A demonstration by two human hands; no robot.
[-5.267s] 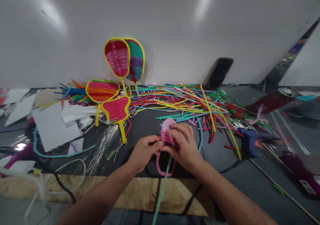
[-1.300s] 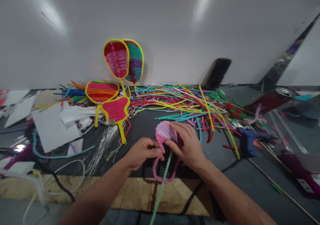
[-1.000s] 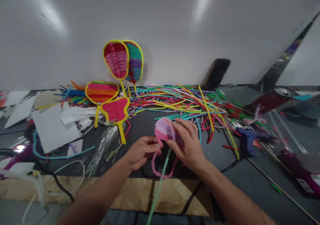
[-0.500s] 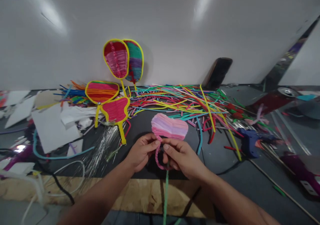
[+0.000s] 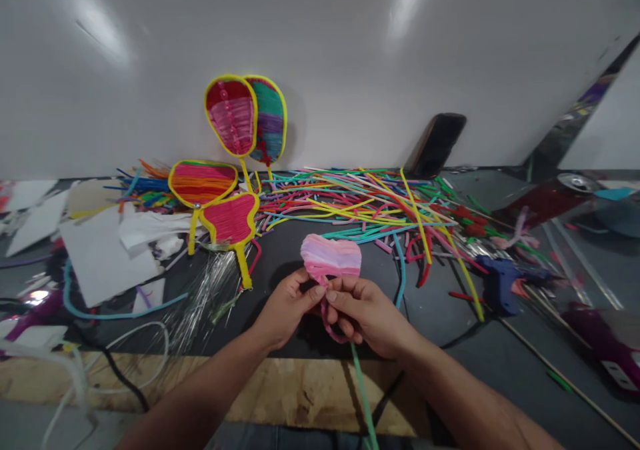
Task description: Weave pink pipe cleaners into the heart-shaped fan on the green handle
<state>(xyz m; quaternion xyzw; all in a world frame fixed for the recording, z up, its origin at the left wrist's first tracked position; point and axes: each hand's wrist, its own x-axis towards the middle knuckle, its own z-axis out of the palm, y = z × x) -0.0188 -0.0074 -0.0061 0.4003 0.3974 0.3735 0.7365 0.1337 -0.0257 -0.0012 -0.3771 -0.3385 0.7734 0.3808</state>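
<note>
A pink and lilac striped panel (image 5: pixel 331 255) is held up at the centre, just beyond my fingertips. My left hand (image 5: pixel 295 303) pinches its lower left edge, where a pink twisted strip (image 5: pixel 333 332) joins it. Thumb and fingers of my right hand (image 5: pixel 361 309) close on the same spot and on the strip, which curves below in a loop. From beneath my right hand a green strand (image 5: pixel 363 390) hangs down past the wooden table edge. The fingertips of both hands nearly touch.
Fan-shaped yellow-rimmed pieces (image 5: pixel 231 218) lie or lean at the left. Coloured pipe cleaners (image 5: pixel 350 200) spread along the back. A phone (image 5: pixel 440 145) leans on the white board. At the right are a blue tool (image 5: pixel 501 285), a can (image 5: pixel 550 200) and a purple glue gun (image 5: pixel 600 347).
The striped panel has turned and shows narrower. The pink loop is partly drawn behind my right fingers. The green strand's lower end has swung right.
</note>
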